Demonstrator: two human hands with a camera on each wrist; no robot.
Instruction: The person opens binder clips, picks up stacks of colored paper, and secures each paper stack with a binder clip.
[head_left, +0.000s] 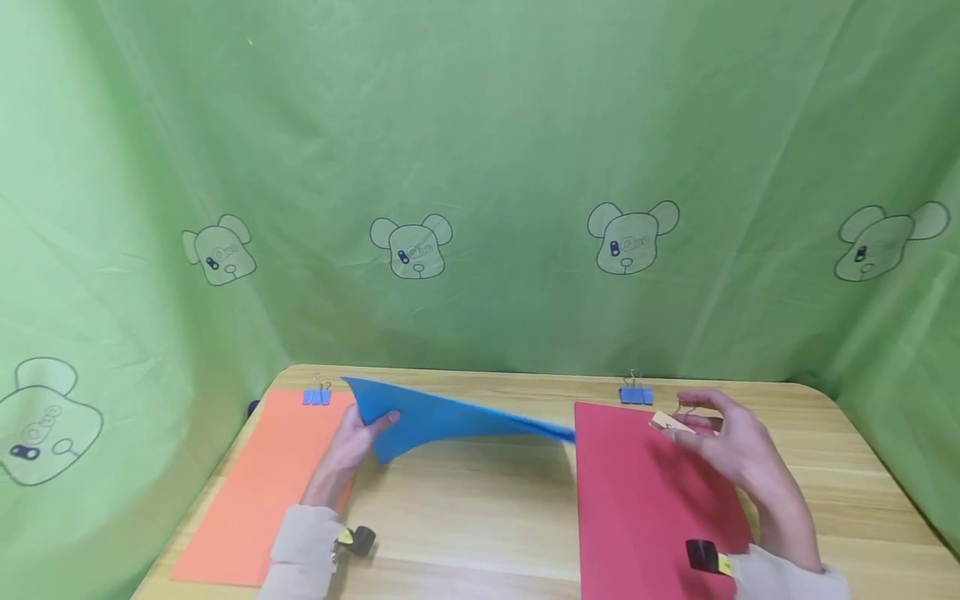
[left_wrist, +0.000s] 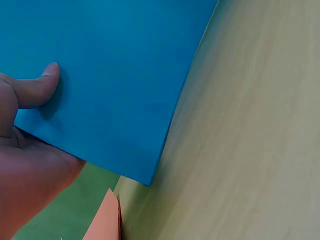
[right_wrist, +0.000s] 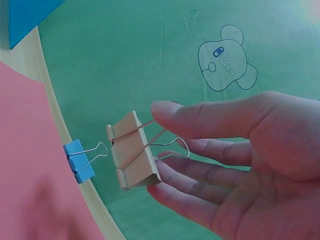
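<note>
My left hand (head_left: 351,442) grips the left end of a blue paper stack (head_left: 442,417), its thumb flat on the upper face. The stack is raised and bowed above the table, its far right end near the red paper (head_left: 645,500). In the left wrist view the thumb presses the blue paper (left_wrist: 115,90) near one edge. Above the red paper, my right hand (head_left: 738,446) holds a pale yellow binder clip (head_left: 670,423). The right wrist view shows thumb and fingers at the wire handles of that binder clip (right_wrist: 134,152); whether its jaws are parted is unclear.
Orange paper (head_left: 247,492) lies at the left, with a blue binder clip (head_left: 317,397) at its top edge. Another blue binder clip (head_left: 636,396) sits by the red paper's top edge. A green curtain (head_left: 517,125) hangs behind the wooden table (head_left: 465,517).
</note>
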